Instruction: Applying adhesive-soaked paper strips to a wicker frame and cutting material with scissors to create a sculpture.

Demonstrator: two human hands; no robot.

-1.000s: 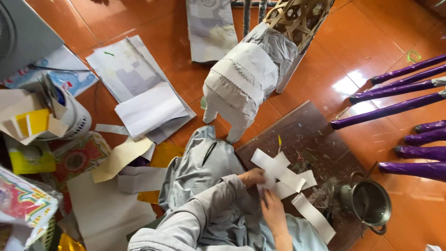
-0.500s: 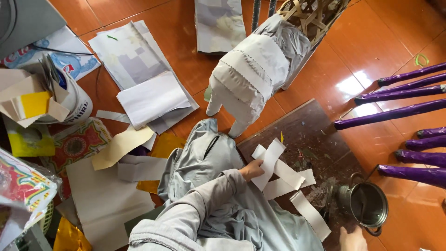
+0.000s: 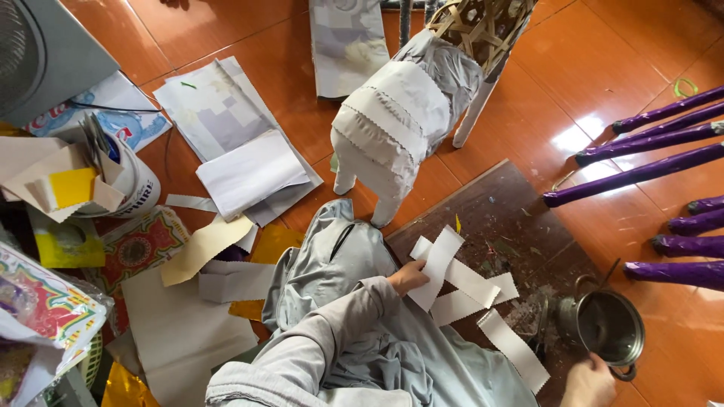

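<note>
Left hand [image 3: 408, 276]: pinches the lower end of a white paper strip [image 3: 439, 265], above the dark board [image 3: 520, 226].
Strip axis: runs up and to the right, away from the person.
Right hand [image 3: 588, 383]: cut off by the bottom edge beside the metal pot [image 3: 608, 327]; grip cannot be told.
Hidden: forearms under grey sleeves.

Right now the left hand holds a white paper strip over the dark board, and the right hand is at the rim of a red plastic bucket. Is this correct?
Not quite. The head view shows the right hand at a small metal pot, not a red plastic bucket. The left hand does hold a white paper strip over the dark board.
</note>
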